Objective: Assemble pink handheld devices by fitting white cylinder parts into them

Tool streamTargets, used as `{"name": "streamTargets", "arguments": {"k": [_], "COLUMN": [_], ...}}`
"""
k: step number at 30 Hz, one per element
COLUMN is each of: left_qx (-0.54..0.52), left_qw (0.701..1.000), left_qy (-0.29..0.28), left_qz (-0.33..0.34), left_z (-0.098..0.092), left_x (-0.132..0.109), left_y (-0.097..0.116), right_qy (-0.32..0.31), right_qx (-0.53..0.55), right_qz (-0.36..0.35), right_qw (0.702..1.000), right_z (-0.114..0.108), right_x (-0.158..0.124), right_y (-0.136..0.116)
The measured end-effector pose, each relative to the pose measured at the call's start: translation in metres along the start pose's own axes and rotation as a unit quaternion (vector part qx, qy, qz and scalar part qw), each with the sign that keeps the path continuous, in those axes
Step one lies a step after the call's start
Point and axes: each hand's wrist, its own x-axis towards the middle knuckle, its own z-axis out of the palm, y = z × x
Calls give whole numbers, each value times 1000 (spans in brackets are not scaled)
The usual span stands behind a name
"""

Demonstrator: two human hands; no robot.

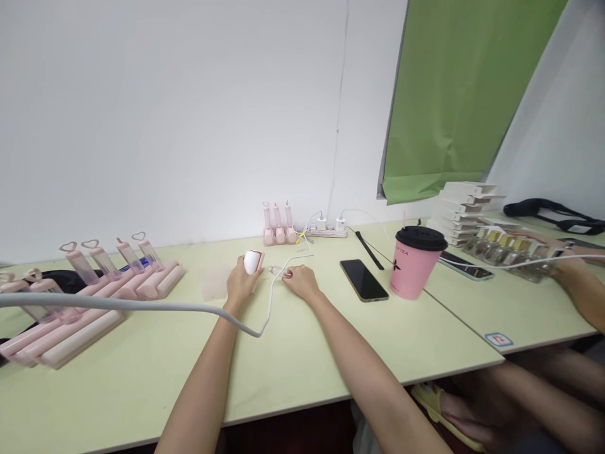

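My left hand (241, 281) is wrapped round a small white rounded object (253, 261) with a reddish-brown edge, above the pale green table (283, 353). To its right, my right hand (302, 281) has its fingers closed at a small clear piece (275, 270) whose details are too small to tell. The two hands are apart. A white cable (271, 296) runs across the view and passes close to my right hand. Left of my left hand, a faint translucent pinkish sheet (215, 282) lies on the table.
Pink tube-shaped items (89, 309) fill the left side; more pink pieces (278, 235) stand by the wall near a power strip (326, 232). A phone (363, 280) and pink cup (412, 268) are at right. Beyond, another person's hand (553, 252) is at glass bottles (501, 249) beside stacked white boxes (463, 211).
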Motion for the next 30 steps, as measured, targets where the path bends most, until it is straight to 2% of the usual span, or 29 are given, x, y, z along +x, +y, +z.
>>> {"name": "streamTargets", "arguments": {"k": [6,13,30], "left_qx": [6,8,10], "left_qw": [1000,1000,1000], "left_qy": [2,10,-1], "left_qz": [4,13,12], "left_z": [1,2,0], "left_x": [1,1,1], "left_y": [-1,-3,0], "right_qy": [-23,-12,-33], "right_qx": [-3,-12,-20], "right_qz": [-2,-19,-37], "right_qw": [1000,1000,999], "right_z": [-4,-2,-1], "right_x": [-2,-2,-3], "right_y": [-2,-1,-4]}}
